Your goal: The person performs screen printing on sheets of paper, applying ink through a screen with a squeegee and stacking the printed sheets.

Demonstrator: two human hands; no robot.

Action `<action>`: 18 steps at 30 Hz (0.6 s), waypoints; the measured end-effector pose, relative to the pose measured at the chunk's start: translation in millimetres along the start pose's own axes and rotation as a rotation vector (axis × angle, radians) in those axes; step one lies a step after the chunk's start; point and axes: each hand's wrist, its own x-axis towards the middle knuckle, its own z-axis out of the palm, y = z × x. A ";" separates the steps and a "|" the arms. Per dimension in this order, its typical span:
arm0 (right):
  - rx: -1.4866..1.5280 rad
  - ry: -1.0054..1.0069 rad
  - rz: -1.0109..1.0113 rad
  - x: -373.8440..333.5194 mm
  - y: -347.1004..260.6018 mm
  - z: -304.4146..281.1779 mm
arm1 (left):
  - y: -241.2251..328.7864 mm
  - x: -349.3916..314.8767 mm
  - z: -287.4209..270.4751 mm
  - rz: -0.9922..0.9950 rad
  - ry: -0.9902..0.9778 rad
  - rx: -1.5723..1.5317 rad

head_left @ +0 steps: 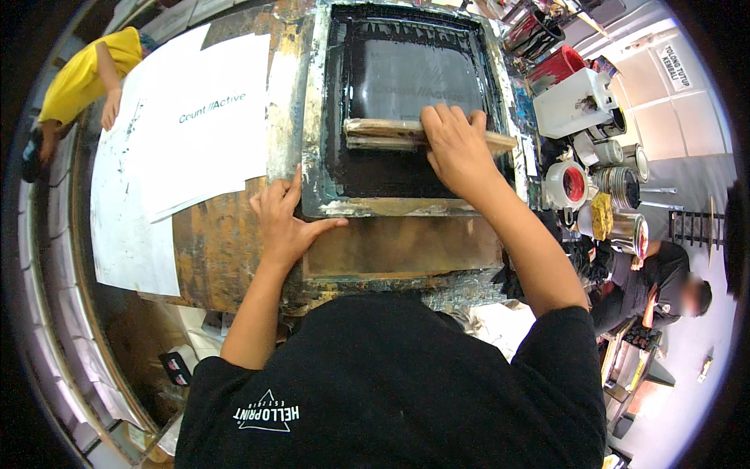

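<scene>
My right hand is closed around the wooden handle of a squeegee. The squeegee lies crosswise over the dark, ink-covered mesh of a printing screen. My left hand rests at the screen frame's near left corner, index finger along the side and thumb stretched along the near edge. Black ink coats the mesh around a greyer middle area with faint lettering. White sheets lie to the left, the top one bearing a small dark print. What lies beneath the screen is hidden.
Tubs, cans and a white jerrycan crowd the right side. A person in yellow reaches toward the sheets from the far left. Another person in dark clothes is at the right. The stained wooden table ends just before my body.
</scene>
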 end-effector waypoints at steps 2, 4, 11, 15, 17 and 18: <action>0.008 -0.027 0.022 -18.9 -11.5 -15.7 | 3.0 1.1 -2.8 -0.010 0.017 -0.017; 0.019 -0.010 0.055 -40.4 -29.0 -26.5 | 6.9 -0.5 -3.8 -0.064 0.051 -0.210; -0.013 0.398 0.057 -34.6 -27.7 -79.3 | 58.2 42.1 -35.7 -0.031 0.365 -0.764; -0.061 0.560 0.024 7.5 -4.9 -128.9 | 24.9 105.6 -36.4 0.215 0.500 -1.215; -0.084 0.561 0.017 18.5 1.0 -142.6 | -15.1 147.1 -1.9 -0.003 0.584 -1.202; -0.096 0.605 -0.012 26.8 0.6 -151.1 | -50.7 166.2 20.8 0.026 0.546 -0.800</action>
